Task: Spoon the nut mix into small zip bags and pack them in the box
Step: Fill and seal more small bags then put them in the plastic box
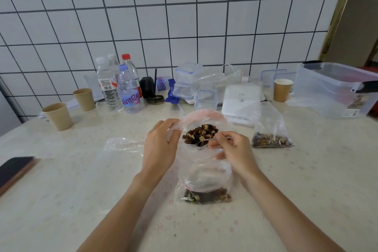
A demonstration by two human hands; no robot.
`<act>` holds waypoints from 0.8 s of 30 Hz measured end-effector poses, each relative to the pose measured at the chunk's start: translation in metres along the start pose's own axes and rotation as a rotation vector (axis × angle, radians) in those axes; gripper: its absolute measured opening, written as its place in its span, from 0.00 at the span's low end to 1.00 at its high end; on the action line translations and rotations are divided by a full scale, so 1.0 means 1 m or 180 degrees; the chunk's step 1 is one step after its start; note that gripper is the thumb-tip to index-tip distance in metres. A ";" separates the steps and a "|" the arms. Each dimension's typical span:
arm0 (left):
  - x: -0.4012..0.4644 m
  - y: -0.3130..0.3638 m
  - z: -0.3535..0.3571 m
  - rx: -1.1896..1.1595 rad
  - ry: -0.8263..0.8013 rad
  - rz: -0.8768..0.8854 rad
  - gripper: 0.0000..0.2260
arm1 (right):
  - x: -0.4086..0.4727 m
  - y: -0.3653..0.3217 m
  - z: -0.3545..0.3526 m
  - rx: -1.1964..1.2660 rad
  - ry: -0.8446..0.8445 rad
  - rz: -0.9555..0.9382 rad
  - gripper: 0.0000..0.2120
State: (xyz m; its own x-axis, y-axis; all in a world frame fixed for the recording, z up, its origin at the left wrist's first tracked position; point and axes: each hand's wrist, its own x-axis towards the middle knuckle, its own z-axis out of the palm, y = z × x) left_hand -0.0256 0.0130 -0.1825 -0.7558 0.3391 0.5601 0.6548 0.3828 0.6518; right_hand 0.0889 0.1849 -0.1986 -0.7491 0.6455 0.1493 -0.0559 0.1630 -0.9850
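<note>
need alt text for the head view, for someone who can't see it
A person's right hand holds a spoon heaped with nut mix at the mouth of a zip bag gripped by the left hand. Filled bags lie nearer and to the right; bottles, paper cups and a clear box stand behind.

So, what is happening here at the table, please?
A person is portioning nut mix into small zip bags. The left hand holds the mouth of a clear bag open, while the right hand pinches a spoon heaped with nut mix over it. One partly filled bag stands at the right, and the clear plastic box waits at the far right.
</note>
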 end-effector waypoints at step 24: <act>0.005 0.006 -0.021 -0.0030 0.0146 -0.0499 0.26 | -0.015 -0.030 -0.017 0.0266 0.0170 -0.0102 0.09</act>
State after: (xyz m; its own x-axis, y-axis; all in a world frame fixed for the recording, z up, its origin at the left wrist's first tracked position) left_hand -0.0258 -0.0012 -0.1652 -0.8484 0.2361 0.4738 0.5287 0.4198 0.7377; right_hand 0.1135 0.1832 -0.1701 -0.7100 0.6801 0.1830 -0.1358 0.1227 -0.9831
